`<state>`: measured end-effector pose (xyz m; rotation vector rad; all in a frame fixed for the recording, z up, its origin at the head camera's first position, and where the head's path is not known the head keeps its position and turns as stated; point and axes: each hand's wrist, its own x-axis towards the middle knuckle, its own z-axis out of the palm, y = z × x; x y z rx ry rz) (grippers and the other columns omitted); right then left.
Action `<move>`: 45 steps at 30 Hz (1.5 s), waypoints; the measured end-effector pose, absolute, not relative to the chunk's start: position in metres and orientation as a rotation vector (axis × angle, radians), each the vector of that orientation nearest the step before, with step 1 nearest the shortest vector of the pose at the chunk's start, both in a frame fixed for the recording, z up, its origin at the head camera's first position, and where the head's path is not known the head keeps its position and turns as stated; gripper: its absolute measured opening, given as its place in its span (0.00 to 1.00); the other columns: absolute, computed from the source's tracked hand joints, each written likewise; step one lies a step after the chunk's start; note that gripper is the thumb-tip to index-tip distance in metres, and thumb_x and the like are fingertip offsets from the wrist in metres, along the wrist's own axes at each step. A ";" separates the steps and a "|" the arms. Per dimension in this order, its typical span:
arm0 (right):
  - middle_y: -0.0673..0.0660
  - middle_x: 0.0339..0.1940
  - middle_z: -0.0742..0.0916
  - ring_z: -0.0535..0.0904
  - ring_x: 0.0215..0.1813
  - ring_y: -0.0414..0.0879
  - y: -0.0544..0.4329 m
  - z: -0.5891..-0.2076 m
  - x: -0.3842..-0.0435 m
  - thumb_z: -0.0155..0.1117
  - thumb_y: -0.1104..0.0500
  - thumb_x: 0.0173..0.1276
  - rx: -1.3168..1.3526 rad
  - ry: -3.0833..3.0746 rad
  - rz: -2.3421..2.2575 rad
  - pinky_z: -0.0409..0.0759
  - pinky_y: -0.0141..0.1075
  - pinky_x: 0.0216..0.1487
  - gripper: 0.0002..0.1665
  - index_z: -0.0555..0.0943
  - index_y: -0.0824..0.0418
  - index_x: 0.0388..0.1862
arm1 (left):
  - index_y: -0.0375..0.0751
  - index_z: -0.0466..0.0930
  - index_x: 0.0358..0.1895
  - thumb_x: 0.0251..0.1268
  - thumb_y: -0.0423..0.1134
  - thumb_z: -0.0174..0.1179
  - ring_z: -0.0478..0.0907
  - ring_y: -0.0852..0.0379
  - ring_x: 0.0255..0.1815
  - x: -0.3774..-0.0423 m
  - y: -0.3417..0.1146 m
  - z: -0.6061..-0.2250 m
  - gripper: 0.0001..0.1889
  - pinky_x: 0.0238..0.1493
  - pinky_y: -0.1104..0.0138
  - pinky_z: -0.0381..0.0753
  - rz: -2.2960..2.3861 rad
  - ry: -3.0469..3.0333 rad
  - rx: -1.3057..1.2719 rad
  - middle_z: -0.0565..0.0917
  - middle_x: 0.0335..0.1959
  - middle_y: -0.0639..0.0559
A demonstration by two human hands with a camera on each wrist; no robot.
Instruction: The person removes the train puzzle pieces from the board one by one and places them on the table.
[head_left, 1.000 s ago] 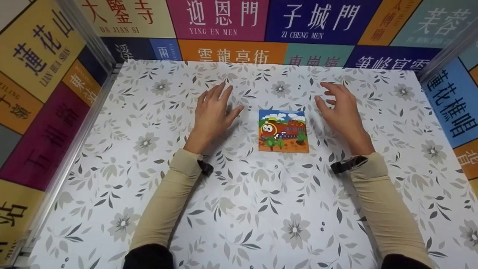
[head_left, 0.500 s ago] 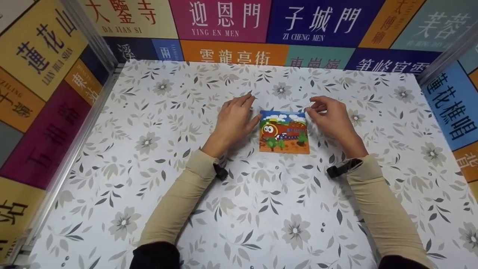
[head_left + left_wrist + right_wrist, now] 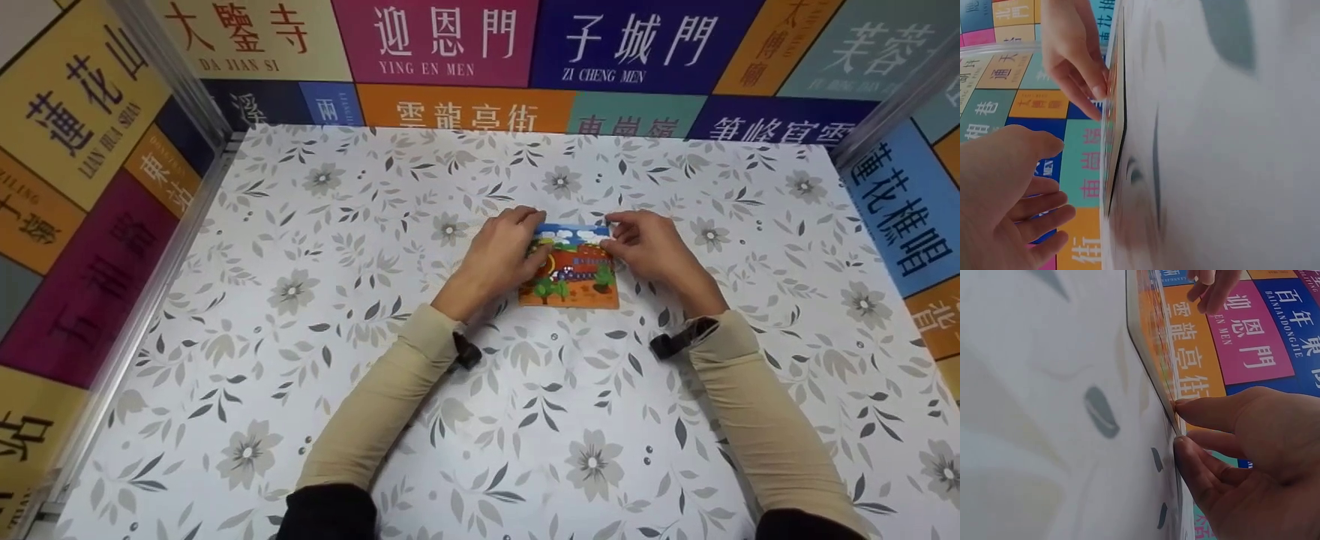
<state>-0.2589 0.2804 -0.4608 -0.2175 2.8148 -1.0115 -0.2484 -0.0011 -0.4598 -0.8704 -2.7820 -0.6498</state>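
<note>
A thin square picture board (image 3: 581, 281) with a cartoon train on it lies flat on the patterned table. At its right edge my right hand (image 3: 651, 244) pinches the board, thumb on the printed face and fingertips at the rim, as the right wrist view shows with the pale board edge (image 3: 1141, 349). My left hand (image 3: 495, 253) hovers over the board's left side, thumb and fingers apart, covering the train's face in the head view. In the left wrist view this left hand (image 3: 1010, 180) stands off the board's surface and holds nothing.
The white table (image 3: 420, 420) has a grey leaf and flower print. Coloured panels (image 3: 442, 41) with large lettering stand along its back and sides. Dark camera straps (image 3: 466, 351) sit at both wrists, below beige sleeves (image 3: 382, 405).
Both hands have come inward to the board from either side. The right thumb and fingers have closed on its right edge, and the left hand now overlaps its left part. The board stays put.
</note>
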 end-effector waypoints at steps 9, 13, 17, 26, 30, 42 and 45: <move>0.64 0.53 0.88 0.84 0.55 0.56 0.285 -0.466 -0.262 0.70 0.54 0.79 -0.208 2.790 -1.082 0.81 0.41 0.55 0.25 0.82 0.60 0.71 | 0.34 0.74 0.77 0.82 0.45 0.61 0.82 0.46 0.65 -0.256 0.024 -0.464 0.28 0.68 0.58 0.83 -0.872 -2.865 -0.967 0.82 0.67 0.38; 0.62 0.53 0.88 0.84 0.54 0.52 0.287 -0.466 -0.261 0.71 0.54 0.78 -0.175 2.769 -1.113 0.79 0.34 0.52 0.25 0.83 0.59 0.70 | 0.34 0.76 0.75 0.81 0.44 0.62 0.83 0.47 0.61 -0.261 0.034 -0.466 0.27 0.65 0.59 0.84 -0.927 -2.891 -0.958 0.83 0.63 0.39; 0.63 0.54 0.88 0.84 0.53 0.49 0.288 -0.465 -0.260 0.72 0.54 0.77 -0.160 2.759 -1.152 0.79 0.28 0.51 0.24 0.83 0.60 0.68 | 0.34 0.80 0.71 0.80 0.45 0.63 0.82 0.48 0.57 -0.264 0.040 -0.467 0.25 0.62 0.59 0.84 -0.932 -2.901 -0.940 0.82 0.59 0.41; 0.64 0.55 0.91 0.87 0.53 0.48 0.290 -0.465 -0.259 0.74 0.55 0.76 -0.152 2.770 -1.186 0.79 0.23 0.48 0.23 0.85 0.61 0.66 | 0.38 0.82 0.67 0.78 0.47 0.66 0.78 0.46 0.61 -0.269 0.049 -0.472 0.23 0.67 0.57 0.80 -0.903 -2.920 -0.926 0.80 0.60 0.42; 0.63 0.54 0.91 0.87 0.52 0.46 0.291 -0.464 -0.258 0.74 0.55 0.75 -0.144 2.768 -1.178 0.80 0.23 0.48 0.23 0.86 0.60 0.66 | 0.40 0.83 0.67 0.77 0.47 0.67 0.78 0.45 0.61 -0.268 0.050 -0.473 0.22 0.67 0.55 0.80 -0.898 -2.925 -0.908 0.80 0.61 0.42; 0.65 0.52 0.92 0.86 0.46 0.41 0.291 -0.463 -0.259 0.75 0.58 0.74 -0.139 2.757 -1.176 0.81 0.23 0.45 0.22 0.87 0.60 0.65 | 0.46 0.81 0.68 0.79 0.52 0.64 0.77 0.46 0.62 -0.269 0.056 -0.470 0.22 0.66 0.55 0.81 -0.766 -3.002 -0.887 0.78 0.65 0.45; 0.64 0.52 0.92 0.86 0.46 0.40 0.292 -0.463 -0.259 0.75 0.58 0.74 -0.137 2.761 -1.167 0.81 0.22 0.45 0.22 0.87 0.59 0.65 | 0.46 0.80 0.68 0.80 0.53 0.64 0.76 0.46 0.62 -0.269 0.057 -0.468 0.22 0.66 0.55 0.81 -0.727 -3.011 -0.895 0.77 0.65 0.45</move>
